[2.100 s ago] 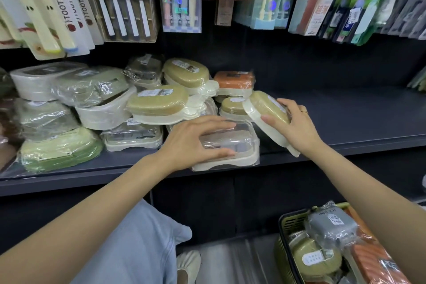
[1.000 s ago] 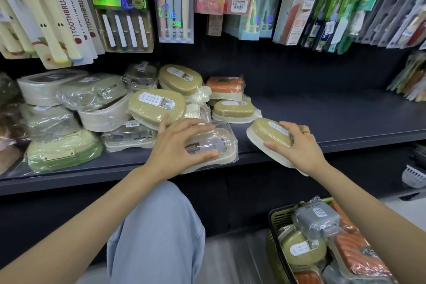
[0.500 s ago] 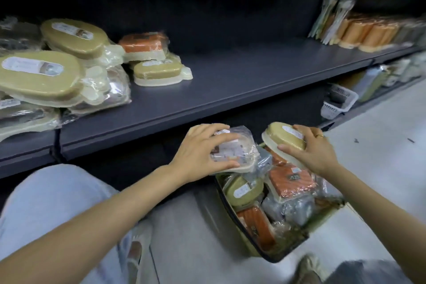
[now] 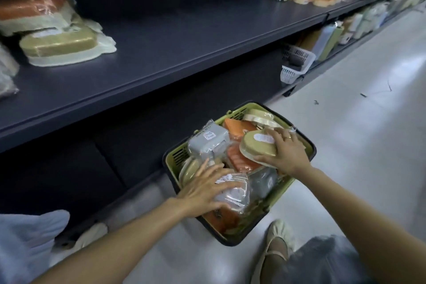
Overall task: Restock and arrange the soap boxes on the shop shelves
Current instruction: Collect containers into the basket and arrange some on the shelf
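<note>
Crouching on shop floor beside dark shelf (image 4: 175, 37), left hand (image 4: 202, 189) pressing spread fingers on clear soap box (image 4: 232, 191) in basket (image 4: 171, 157), right hand (image 4: 284, 153) gripping olive soap box (image 4: 258, 146) above it; slippery wrap risking dropped box.

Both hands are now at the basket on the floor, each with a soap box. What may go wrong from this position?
1. The basket is heaped above its rim, so the clear soap box under the left hand may slide off onto the floor.
2. The green soap box, held tilted by the right hand, rests on slippery wrapped boxes and may tip.
3. The foot is close to the basket; shifting could knock it.
</note>
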